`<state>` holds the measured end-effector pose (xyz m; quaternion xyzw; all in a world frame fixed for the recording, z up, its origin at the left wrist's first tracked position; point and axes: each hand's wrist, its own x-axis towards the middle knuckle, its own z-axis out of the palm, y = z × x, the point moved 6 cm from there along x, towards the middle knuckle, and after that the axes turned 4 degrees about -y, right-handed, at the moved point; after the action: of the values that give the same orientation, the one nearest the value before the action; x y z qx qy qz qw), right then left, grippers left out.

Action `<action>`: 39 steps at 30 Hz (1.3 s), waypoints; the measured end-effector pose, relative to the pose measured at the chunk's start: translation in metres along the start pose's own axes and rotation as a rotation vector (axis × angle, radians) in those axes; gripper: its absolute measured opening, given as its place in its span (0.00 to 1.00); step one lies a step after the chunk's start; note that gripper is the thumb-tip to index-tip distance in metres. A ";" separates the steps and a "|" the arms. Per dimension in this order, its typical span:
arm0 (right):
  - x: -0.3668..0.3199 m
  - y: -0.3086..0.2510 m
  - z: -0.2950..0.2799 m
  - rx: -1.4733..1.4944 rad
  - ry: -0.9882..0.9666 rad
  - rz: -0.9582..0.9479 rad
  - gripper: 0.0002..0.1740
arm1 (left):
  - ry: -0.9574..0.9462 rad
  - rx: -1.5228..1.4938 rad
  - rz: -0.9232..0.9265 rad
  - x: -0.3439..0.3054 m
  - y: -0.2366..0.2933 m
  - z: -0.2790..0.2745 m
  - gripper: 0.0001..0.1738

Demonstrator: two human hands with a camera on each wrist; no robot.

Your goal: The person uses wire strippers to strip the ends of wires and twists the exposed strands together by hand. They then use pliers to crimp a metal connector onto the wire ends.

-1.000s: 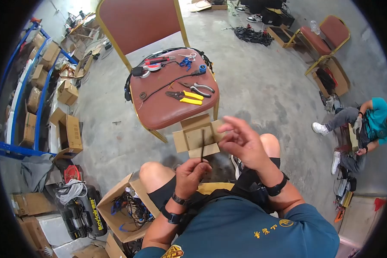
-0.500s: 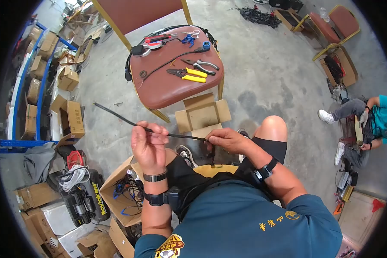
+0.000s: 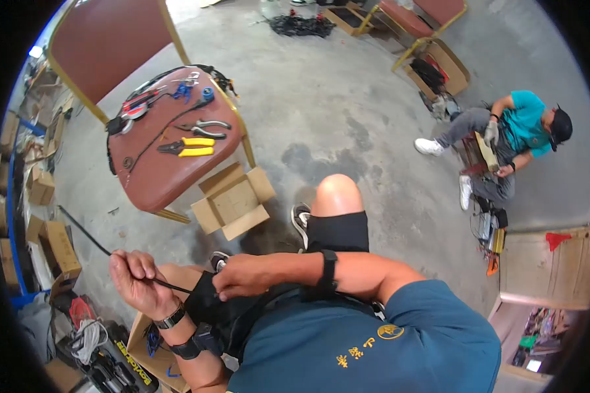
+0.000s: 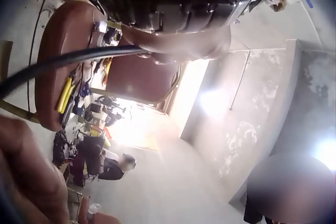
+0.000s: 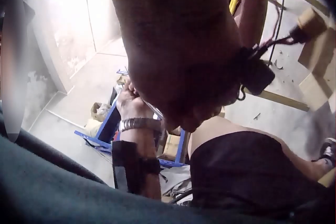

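My left hand (image 3: 136, 281) holds a thin black cable (image 3: 82, 229) between thumb and curled fingers; its free end sticks out up and left. The cable runs on to my right hand (image 3: 242, 276), whose fingers curl round it above my lap. In the left wrist view the cable (image 4: 63, 58) crosses in front of the chair, stretched between the hands. The right wrist view shows my right hand (image 5: 184, 71) dark and close, with a black part (image 5: 257, 78) and a tan-ended connector (image 5: 312, 23) hanging beyond it.
A red chair (image 3: 154, 173) bears yellow-handled strippers (image 3: 193, 147), grey-handled pliers (image 3: 210, 129) and more cable. An open carton (image 3: 233, 200) stands on the floor before my feet. At right sits a person in a teal shirt (image 3: 528, 121); a compressor (image 3: 115, 360) is at lower left.
The head view has turned, shifting the chair left. My right hand has come in closer to my left across my lap. The cable is still held in both hands.
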<state>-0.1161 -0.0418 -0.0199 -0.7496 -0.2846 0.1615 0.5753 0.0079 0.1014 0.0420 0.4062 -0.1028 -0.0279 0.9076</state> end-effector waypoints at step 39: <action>-0.008 0.029 -0.003 0.362 -0.102 0.276 0.14 | -0.208 0.017 -0.167 -0.043 -0.030 0.049 0.22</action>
<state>-0.1131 -0.0542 -0.0477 -0.6568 -0.1747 0.3248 0.6577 -0.0435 0.0512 0.0443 0.4160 -0.1624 -0.1442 0.8831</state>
